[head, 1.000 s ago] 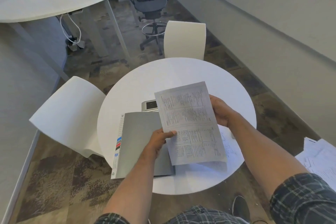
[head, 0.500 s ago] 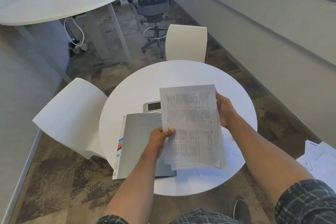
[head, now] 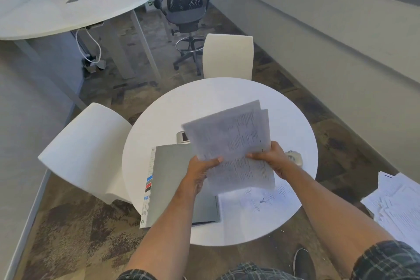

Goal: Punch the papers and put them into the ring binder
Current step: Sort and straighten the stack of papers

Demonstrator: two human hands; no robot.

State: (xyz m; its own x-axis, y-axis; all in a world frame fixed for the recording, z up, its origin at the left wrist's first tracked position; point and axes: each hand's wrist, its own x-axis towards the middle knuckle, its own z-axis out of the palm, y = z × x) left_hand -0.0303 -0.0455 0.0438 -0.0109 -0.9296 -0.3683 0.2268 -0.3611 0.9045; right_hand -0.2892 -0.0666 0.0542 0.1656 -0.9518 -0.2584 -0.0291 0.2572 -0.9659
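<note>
Both hands, left hand [head: 200, 171] and right hand [head: 273, 158], grip the papers [head: 234, 145] above the table [head: 227, 95]. Their long axis now leans left of straight away; half a second ago they stood straighter.

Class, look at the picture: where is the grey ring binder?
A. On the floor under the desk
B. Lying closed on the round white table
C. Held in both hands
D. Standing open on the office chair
B: the ring binder lies flat and closed on the round table, while both hands hold the papers.
</note>
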